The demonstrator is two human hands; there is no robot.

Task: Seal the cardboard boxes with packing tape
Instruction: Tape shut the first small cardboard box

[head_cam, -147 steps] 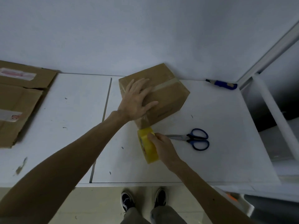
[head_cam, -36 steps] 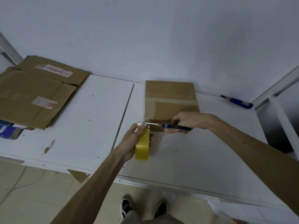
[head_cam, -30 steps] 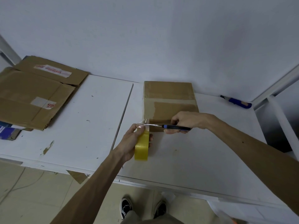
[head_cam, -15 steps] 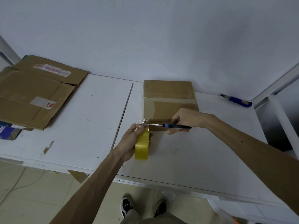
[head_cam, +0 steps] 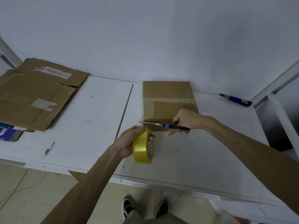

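Since about five seconds back, the tape roll has changed hands, the scissors have come off the table and the box has been turned square to me; over the last half second almost nothing shifts.

Nearest me, in front of the box, my left hand point(head_cam: 128, 143) has its fingers wrapped around the yellow tape roll point(head_cam: 142, 147), which stands on edge just off the box's near left corner. The scissors point(head_cam: 153, 124) lie level across that same corner, with the blades over the short stretch of tape running from roll to box. My right hand point(head_cam: 186, 120) grips their blue-and-black handles, fingers curled tight, resting against the box's near side. The box point(head_cam: 168, 94) sits on the white table point(head_cam: 202, 159) with tape already laid across its top and down the near face.

I judge this to be the cut. To do it well I would keep the roll pulled back so the strip stays taut, close the blades right at the box's edge, then press the loose end down flat. I cannot tell whether the strip is cut through.

Beyond the box to its right lies a blue-handled knife point(head_cam: 237, 101); well off to its left lies flattened cardboard point(head_cam: 32, 97).
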